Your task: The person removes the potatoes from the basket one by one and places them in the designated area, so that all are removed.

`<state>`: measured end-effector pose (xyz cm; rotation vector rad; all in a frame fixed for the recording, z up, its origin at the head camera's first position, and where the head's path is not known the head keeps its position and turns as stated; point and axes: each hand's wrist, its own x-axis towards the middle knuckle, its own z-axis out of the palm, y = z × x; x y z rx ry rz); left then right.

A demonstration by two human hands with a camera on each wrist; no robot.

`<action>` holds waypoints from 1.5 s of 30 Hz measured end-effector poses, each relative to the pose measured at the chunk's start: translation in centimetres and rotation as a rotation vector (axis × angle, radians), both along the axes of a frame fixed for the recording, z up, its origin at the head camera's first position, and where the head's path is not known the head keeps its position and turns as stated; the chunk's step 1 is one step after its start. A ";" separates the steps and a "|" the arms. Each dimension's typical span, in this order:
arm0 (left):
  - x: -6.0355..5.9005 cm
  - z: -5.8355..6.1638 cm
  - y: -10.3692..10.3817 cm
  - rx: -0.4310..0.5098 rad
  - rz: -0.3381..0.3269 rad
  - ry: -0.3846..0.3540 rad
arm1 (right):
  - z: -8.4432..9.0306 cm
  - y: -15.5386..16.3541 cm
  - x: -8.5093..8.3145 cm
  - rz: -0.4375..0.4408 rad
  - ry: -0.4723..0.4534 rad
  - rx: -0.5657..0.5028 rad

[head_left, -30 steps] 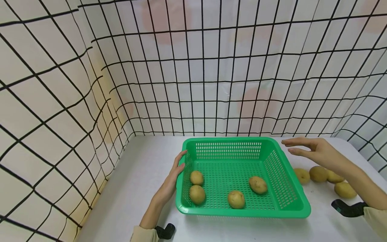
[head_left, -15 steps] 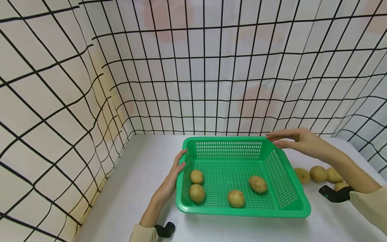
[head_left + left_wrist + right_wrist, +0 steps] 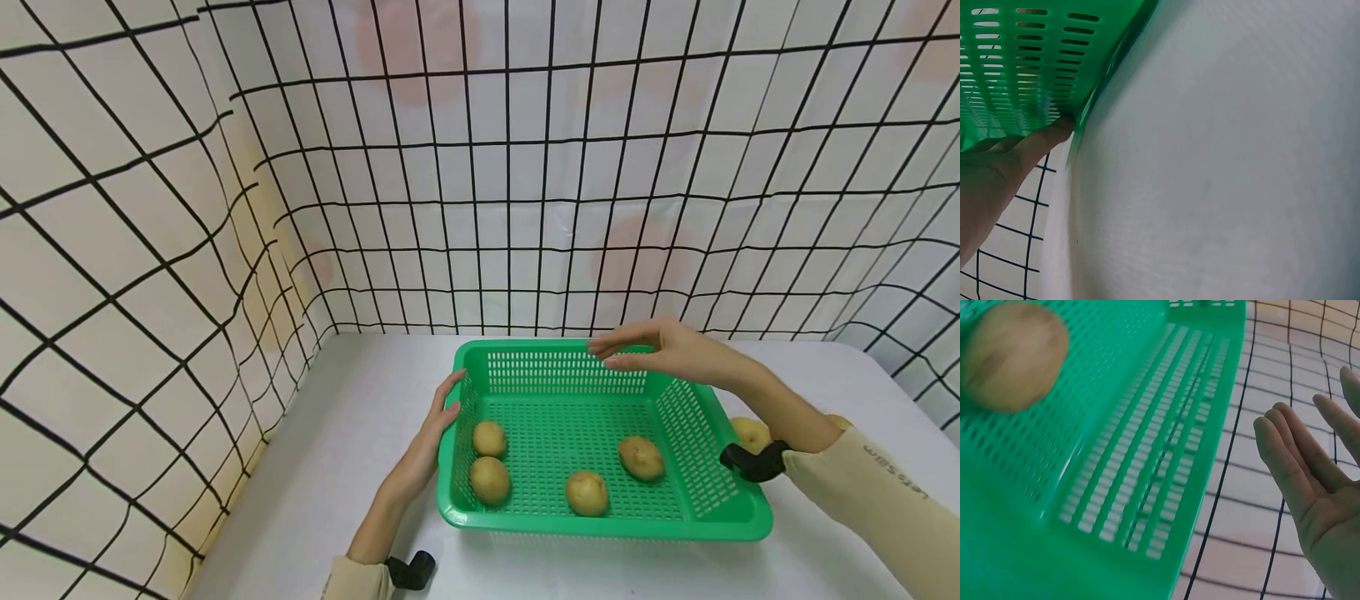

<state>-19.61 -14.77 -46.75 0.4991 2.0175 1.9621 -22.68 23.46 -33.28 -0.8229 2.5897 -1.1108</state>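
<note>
Basket stays still while the right hand shifts left.

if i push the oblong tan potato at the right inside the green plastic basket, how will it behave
The oblong tan potato likely rolls unevenly, given its rounded, elongated shape. The green plastic basket, having raised walls, should probably contain it.

Black netting behind a white table
</note>
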 end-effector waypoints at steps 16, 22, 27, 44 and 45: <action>0.1 0.2 0.3 -0.004 0.002 0.016 | -1.2 -4.7 -2.1 0.149 -0.098 -0.107; 0.1 0.3 0.5 -0.021 0.008 0.016 | -1.7 -5.3 -2.5 0.174 -0.081 -0.099; 0.0 0.4 0.6 -0.025 0.014 0.017 | -2.7 -6.4 -3.0 0.215 -0.119 -0.130; 0.0 0.1 0.0 -0.013 0.007 0.019 | -5.8 -11.0 -3.7 0.297 -0.192 -0.118; 0.0 0.0 0.0 -0.011 0.003 0.018 | -6.1 -11.1 -3.7 0.298 -0.200 -0.121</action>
